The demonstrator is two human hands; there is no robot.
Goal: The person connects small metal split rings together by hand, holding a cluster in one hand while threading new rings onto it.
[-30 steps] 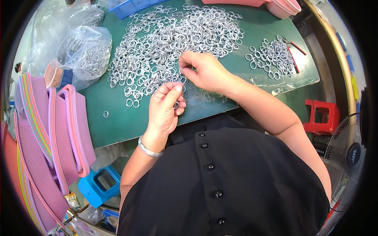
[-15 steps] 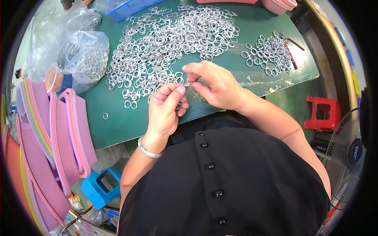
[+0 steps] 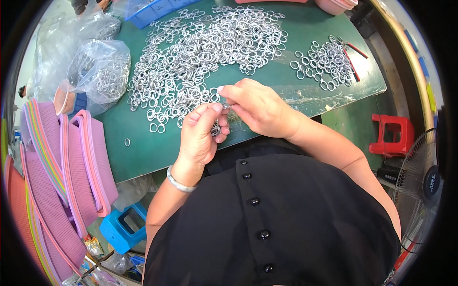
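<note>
My left hand (image 3: 201, 127), with a pale bangle on its wrist, is closed around several small metal rings (image 3: 216, 127) that show between the curled fingers. Its thumb and forefinger pinch a small metal piece (image 3: 225, 106), mostly covered by fingertips. My right hand (image 3: 260, 106) meets it there, thumb and forefinger closed on the same small piece. Just beyond both hands spreads a large heap of silver metal rings (image 3: 200, 50) on the green table (image 3: 148, 155). One loose ring (image 3: 127, 142) lies apart at the left.
A smaller ring pile (image 3: 329, 64) and red-handled pliers (image 3: 353, 62) lie at the right. Clear bags of metal parts (image 3: 102, 71) stand at the left, above stacked pink baskets (image 3: 90, 157). A blue stool (image 3: 121, 229), a red stool (image 3: 393, 135) and a fan (image 3: 420, 176) flank me.
My right hand has shifted slightly left and down, its fingertips closer to the left hand's. More of the rings inside my left hand show now.
</note>
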